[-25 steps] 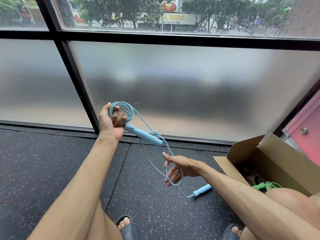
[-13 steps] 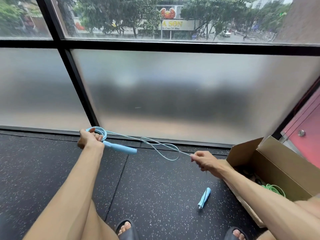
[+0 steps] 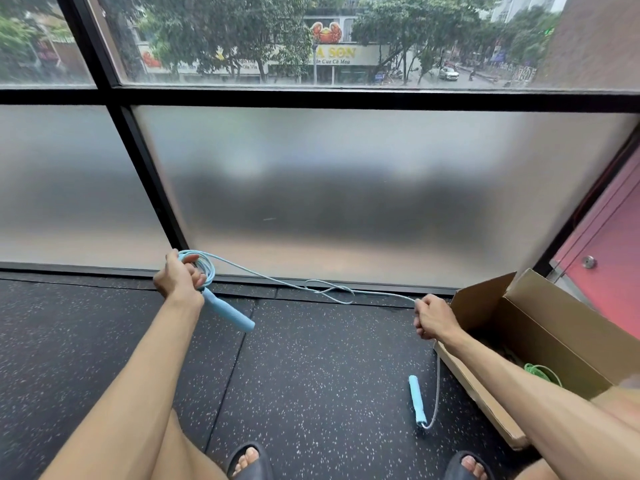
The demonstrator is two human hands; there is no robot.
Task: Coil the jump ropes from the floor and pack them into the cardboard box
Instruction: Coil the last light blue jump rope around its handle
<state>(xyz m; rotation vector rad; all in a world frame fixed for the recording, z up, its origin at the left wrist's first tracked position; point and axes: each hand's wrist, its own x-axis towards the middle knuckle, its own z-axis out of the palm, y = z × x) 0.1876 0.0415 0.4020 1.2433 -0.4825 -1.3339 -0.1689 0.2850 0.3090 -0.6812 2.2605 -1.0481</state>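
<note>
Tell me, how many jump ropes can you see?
2. The blue jump rope stretches between the left hand and right hand; a green jump rope lies in the cardboard box. More may be hidden inside.

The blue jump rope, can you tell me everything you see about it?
The blue jump rope is light blue all over: a thin cord and two thicker grips. The left hand holds several coils plus the top of one grip, which juts down-right. The cord stretches, with a small loop midway, to the right hand, which holds it, then drops to the other grip lying on the dark speckled floor.
</note>
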